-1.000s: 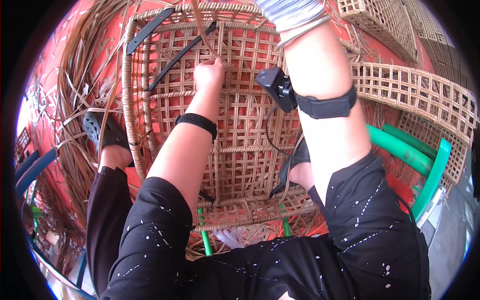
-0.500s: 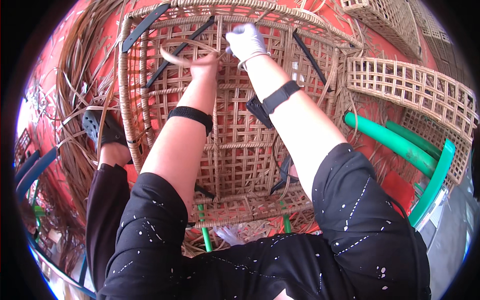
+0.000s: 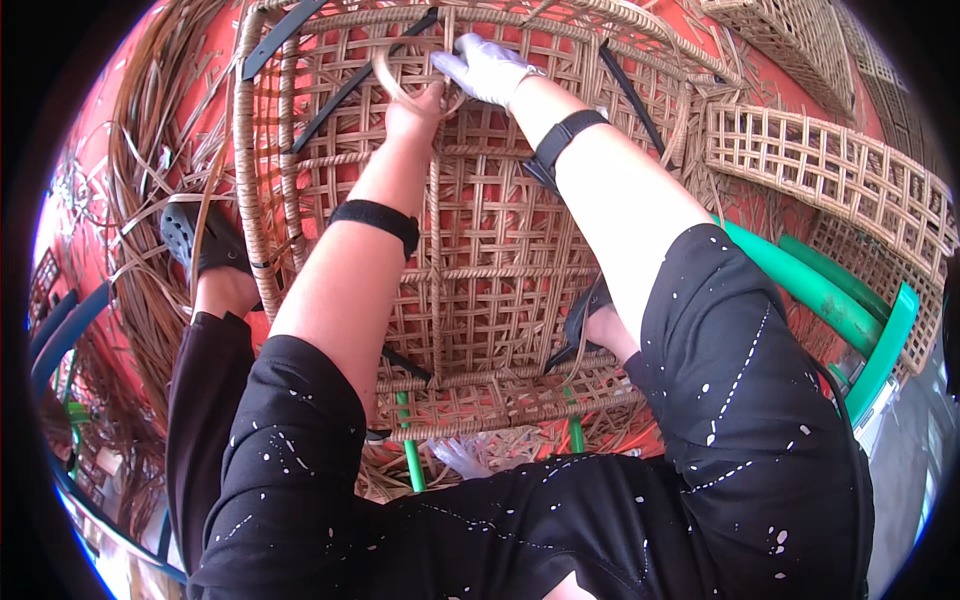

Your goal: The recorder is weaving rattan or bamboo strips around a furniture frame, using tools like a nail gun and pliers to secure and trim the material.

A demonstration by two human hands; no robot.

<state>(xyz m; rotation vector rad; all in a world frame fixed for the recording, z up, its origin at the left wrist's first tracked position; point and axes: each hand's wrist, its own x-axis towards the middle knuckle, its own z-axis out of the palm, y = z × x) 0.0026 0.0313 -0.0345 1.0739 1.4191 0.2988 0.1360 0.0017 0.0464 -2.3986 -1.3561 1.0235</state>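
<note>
A large woven rattan frame (image 3: 500, 270) with an openwork lattice lies in front of me, black straps crossing its corners. My bare left hand (image 3: 412, 115) is at the far part of its central wrapped bar, fingers closed on a pale, flat rattan strip (image 3: 384, 75). That strip curves in a loop above the hand and around toward the bar. Just right of the bar is my right hand (image 3: 487, 70) in a white glove, its fingers stretched apart toward the loop. Nothing shows in its grip. The left fingertips are partly hidden by the strip and hand.
Long bundles of rattan strips (image 3: 150, 190) lie on the red floor at left. More woven panels (image 3: 830, 160) stand at right, beside a green-legged stool (image 3: 800, 285). My dark clogs (image 3: 195, 235) flank the frame, and scraps litter the floor.
The right hand has gone from a fist to stretched fingers and moved slightly. The strip's loop has swung rightward and tightened near the bar. The left hand has stayed closed by the bar.
</note>
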